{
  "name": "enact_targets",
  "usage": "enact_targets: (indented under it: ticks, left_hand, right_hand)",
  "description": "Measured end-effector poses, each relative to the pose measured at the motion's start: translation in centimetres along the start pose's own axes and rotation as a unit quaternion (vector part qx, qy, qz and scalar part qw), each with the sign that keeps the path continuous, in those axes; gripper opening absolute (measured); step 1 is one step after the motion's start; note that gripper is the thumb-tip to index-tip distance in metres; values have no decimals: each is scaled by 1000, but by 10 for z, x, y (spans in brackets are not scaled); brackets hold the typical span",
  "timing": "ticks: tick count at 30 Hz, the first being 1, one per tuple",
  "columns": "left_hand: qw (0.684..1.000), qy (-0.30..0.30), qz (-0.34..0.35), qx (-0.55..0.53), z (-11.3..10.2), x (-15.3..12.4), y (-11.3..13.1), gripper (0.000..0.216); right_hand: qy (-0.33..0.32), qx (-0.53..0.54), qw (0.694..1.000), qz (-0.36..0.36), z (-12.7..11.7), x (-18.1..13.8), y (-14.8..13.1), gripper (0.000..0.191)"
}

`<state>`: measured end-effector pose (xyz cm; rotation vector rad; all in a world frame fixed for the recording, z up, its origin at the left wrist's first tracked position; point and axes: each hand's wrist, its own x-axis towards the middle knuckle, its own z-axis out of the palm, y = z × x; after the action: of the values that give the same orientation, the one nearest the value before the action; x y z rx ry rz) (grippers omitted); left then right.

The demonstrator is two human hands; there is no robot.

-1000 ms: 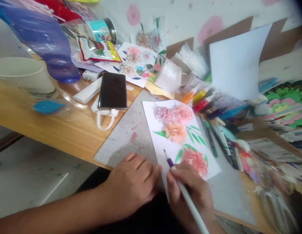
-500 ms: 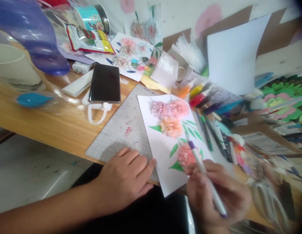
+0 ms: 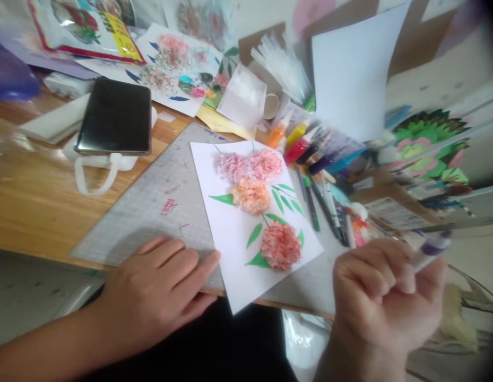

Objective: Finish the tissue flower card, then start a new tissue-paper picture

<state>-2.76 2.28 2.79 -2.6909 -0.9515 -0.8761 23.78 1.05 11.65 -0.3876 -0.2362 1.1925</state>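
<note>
My left hand rests on the front of the grey cutting mat, fingers stretched out. One fingertip touches the left edge of a white sheet. On that sheet are green painted leaves and textured flowers: a purple-pink pair, an orange one and a red one. Raised to the right of the sheet, my right hand is closed round a white marker pen with a purple end. Most of the pen's length is hidden by the fingers.
A phone with a white cable lies at the left. Behind the sheet stand paint bottles, a white box and clear sticks. Pens lie along its right side. The table's front edge runs just below my left hand.
My right hand has lifted the marker pen away from the sheet, up and to the right, turning over. My left hand stays at the sheet's edge. The camera view has shifted right.
</note>
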Motion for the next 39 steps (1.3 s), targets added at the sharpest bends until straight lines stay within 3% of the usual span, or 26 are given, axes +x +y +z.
enact_targets:
  ticks: [6, 12, 17, 20, 22, 24, 26, 28, 31, 36, 39]
  left_hand:
    - [1000, 2, -1, 4, 2, -1, 0, 35]
    - [1000, -6, 2, 16, 0, -1, 0, 35]
    - [1000, -4, 8, 17, -2, 0, -1, 35]
    - [1000, -7, 6, 15, -1, 0, -1, 35]
    - [1000, -8, 1, 11, -1, 1, 0, 35]
    - [1000, -10, -3, 7, -1, 2, 1, 34]
    - [1000, -11, -5, 4, -1, 2, 2, 34]
    - [1000, -12, -9, 5, -2, 1, 2, 34]
    - [1000, -15, -15, 2, -2, -1, 2, 36]
    - [1000, -8, -6, 3, -1, -3, 3, 35]
    - [1000, -7, 2, 8, -2, -2, 3, 36]
  right_hand:
    - [-11, -73, 997, 1, -18, -3, 4, 21]
    - [-14, -156, 988, -12, -33, -7, -2, 27]
    - [-8, -353, 930, -101, -56, -28, -3, 23]
    - [-35, -400, 906, -131, -65, -34, 1, 23]
    - [-57, -386, 912, -122, -64, -33, 7, 25]
    - [-89, -388, 912, -102, -60, -31, 15, 16]
    - [-137, -416, 896, -77, -55, -32, 25, 9]
    - [-165, -443, 879, -61, -53, -35, 34, 17]
    - [-157, -475, 863, -70, -53, -44, 43, 14]
    - [-114, -612, 773, -123, -49, -59, 48, 14]
    - [-133, -665, 723, -135, -46, -61, 48, 14]
